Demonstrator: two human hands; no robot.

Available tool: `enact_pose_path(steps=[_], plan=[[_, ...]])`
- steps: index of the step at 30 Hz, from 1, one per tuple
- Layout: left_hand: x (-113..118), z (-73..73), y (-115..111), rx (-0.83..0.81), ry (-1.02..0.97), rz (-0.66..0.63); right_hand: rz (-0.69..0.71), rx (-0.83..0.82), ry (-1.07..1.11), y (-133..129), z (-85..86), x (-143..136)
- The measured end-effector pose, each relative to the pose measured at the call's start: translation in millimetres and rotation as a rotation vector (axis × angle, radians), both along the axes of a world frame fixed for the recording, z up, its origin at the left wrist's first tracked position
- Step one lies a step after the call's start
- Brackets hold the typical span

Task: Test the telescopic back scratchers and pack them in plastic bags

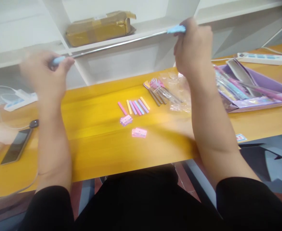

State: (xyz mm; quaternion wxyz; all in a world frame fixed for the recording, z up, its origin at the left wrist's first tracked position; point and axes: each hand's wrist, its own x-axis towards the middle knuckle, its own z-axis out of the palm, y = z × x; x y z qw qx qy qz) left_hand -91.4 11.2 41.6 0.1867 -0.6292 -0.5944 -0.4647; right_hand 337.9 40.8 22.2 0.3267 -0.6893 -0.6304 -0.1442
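A long thin metal rod point(121, 43) with light blue ends is stretched between my hands, raised above the table. My left hand point(47, 72), blurred, grips its blue handle point(58, 60). At the other end, my right hand point(193, 48) holds the rod by its light blue claw-like head point(176, 29). Below lie several short coloured tubes point(135, 107) in pink, yellow, purple and blue. Two small piles of pink cards point(126, 120) sit in front of them. Several metal rods with coloured claw heads point(157, 88) rest behind, beside clear plastic wrappers point(176, 96).
A purple box point(261, 103) of packaged items stands at the right. Power strips point(263, 58) lie at both sides, and a phone point(17, 146) at the left. A taped brown parcel point(98, 30) sits on the white shelf point(150, 27) behind the yellow table point(99, 160).
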Motion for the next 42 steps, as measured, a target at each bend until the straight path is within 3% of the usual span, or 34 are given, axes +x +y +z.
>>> enact_pose_path(steps=[5,10,12,16,21,27,42], plan=[[39,-15.7,-2,-0.073,-0.024,-0.036,-0.015,-0.072,-0.109,-13,1.5,-33],[73,-30.4,-9,-0.105,0.004,-0.107,0.151,-0.16,-0.171,-46,-1.0,-76],[76,-28.4,-15,-0.113,0.053,-0.119,0.256,-0.236,-0.161,-56,-6.4,-94],[60,-11.5,-29,-0.133,0.187,-0.116,0.333,-0.324,-0.175,-58,-18.7,-115],[52,0.3,-43,-0.1,0.241,-0.137,0.331,-0.27,-0.255,-60,-14.7,-106],[61,-5.2,-44,-0.067,0.175,-0.183,0.326,-0.227,-0.162,-76,-0.4,-93],[58,-7.1,-38,-0.023,0.19,-0.193,0.407,-0.207,-0.15,-79,1.5,-88]])
